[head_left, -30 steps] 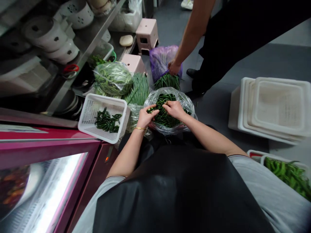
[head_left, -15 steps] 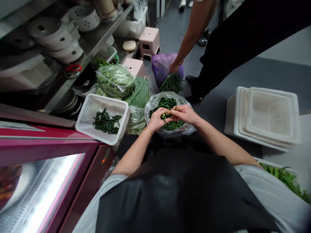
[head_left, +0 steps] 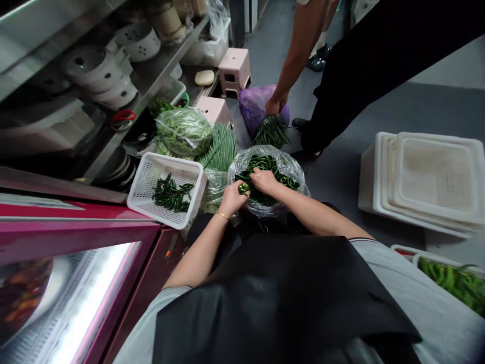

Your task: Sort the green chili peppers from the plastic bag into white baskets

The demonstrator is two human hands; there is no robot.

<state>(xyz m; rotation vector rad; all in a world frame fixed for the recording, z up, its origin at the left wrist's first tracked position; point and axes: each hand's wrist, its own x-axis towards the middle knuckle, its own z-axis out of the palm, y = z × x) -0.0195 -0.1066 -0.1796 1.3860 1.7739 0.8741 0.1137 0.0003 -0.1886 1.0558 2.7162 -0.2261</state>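
A clear plastic bag (head_left: 232, 164) full of thin dark green chili peppers (head_left: 280, 174) stands open in front of my knees. My left hand (head_left: 232, 199), with a gold bracelet at the wrist, is closed around several green chili peppers (head_left: 243, 188) at the bag's left edge. My right hand (head_left: 264, 181) is down on the peppers in the bag, its fingers pinched together; what is between them is hidden. To the left, a white perforated basket (head_left: 141, 202) holds a small heap of dark green chili peppers (head_left: 172, 194).
Bagged green vegetables (head_left: 185, 131) and long green stalks (head_left: 223, 144) lie behind the basket. A co-worker's hand (head_left: 276, 105) grips greens by a purple bag (head_left: 248, 103). Stacked white bins (head_left: 435, 177) stand right, a glass-fronted cabinet (head_left: 94, 283) left, pink stools (head_left: 235, 68) farther back.
My hands were together over the bag; now they are apart. The left has drawn back left with peppers in it, and the right has gone down onto the peppers in the bag.
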